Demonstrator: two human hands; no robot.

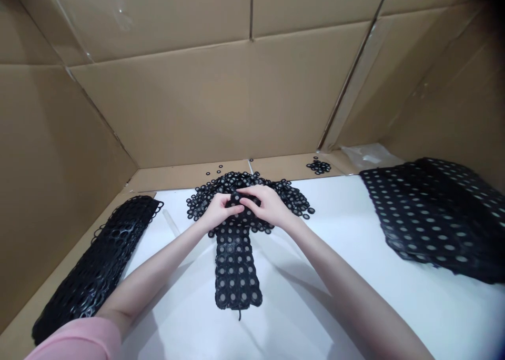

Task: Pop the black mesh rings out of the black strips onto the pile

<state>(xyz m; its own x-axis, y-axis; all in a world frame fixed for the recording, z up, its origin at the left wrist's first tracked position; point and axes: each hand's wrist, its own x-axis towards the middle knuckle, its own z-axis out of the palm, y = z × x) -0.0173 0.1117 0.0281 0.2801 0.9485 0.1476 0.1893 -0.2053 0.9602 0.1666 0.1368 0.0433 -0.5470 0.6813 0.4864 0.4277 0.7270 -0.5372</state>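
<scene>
A black strip with rows of pale round spots (232, 268) lies lengthwise on the white surface, a short tail at its near end. My left hand (218, 210) grips the left side of its raised far end between thumb and fingers. From the right, my right hand (268, 203) pinches the same end, its thumb and forefinger close to the left hand's. Behind and around both hands spreads a heap of small black rings (292, 194). Exactly what sits between the fingertips is too small to make out.
At the left lies a long black bundle of ring mesh (98, 260). A large spotted black sheet (434, 218) is folded at the right, near a clear plastic bag (371, 155). A small ring pile (319, 166) lies on cardboard at the back. Cardboard walls (221, 102) enclose the area.
</scene>
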